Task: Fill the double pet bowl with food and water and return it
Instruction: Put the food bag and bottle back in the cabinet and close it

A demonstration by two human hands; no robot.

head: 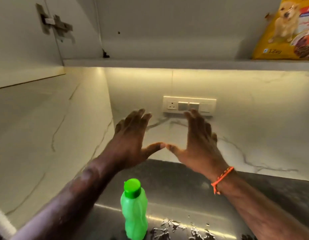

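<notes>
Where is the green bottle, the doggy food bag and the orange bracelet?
green bottle [134, 212], head view, middle of its body.
dog food bag [287, 30], head view, yellow front with the dog picture.
orange bracelet [222, 176], head view, band on the right wrist.

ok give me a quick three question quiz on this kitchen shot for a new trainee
1. True or false: the green bottle stands upright on the counter with its cap on.
2. Multiple choice: where is the yellow dog food bag? A) on the counter beside the bottle B) on the cabinet shelf, upper right C) in the person's left hand
3. Short answer: what are the left hand and the right hand holding?

Key
1. True.
2. B.
3. Nothing; both are open, fingers spread, raised above the counter in front of the wall socket panel.
</notes>
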